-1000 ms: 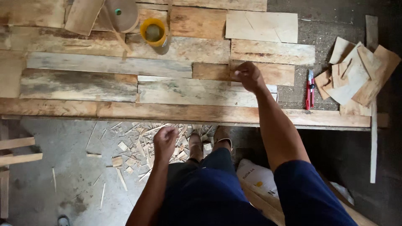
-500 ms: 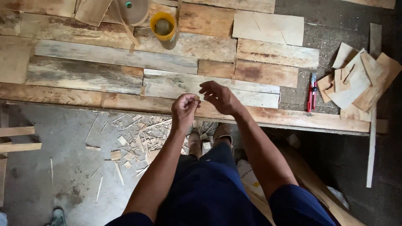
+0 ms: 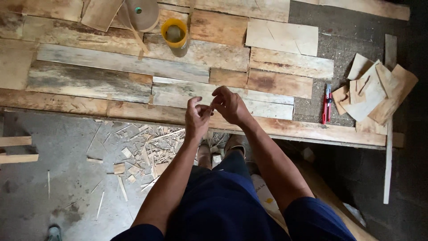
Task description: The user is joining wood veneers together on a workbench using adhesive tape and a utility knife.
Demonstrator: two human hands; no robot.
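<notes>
My left hand (image 3: 197, 117) and my right hand (image 3: 229, 106) meet over the front edge of the workbench (image 3: 67, 101), fingertips pinched together on a small pale strip (image 3: 210, 107). The strip is too small to identify. Under the hands lie flat veneer boards (image 3: 120, 85) of weathered wood, laid edge to edge in rows. A roll of brown paper tape (image 3: 141, 13) sits at the back of the bench, with a loose tail hanging toward the boards.
A yellow cup (image 3: 174, 32) stands beside the tape roll. A red cutter (image 3: 327, 103) and a pile of veneer offcuts (image 3: 376, 91) lie at the right. Wood scraps (image 3: 142, 149) litter the concrete floor by my feet. Two wooden bars (image 3: 15, 149) jut in at left.
My right hand drew back from the boards toward me. My left hand rose from below the bench edge. The two hands came together and pinch the small strip.
</notes>
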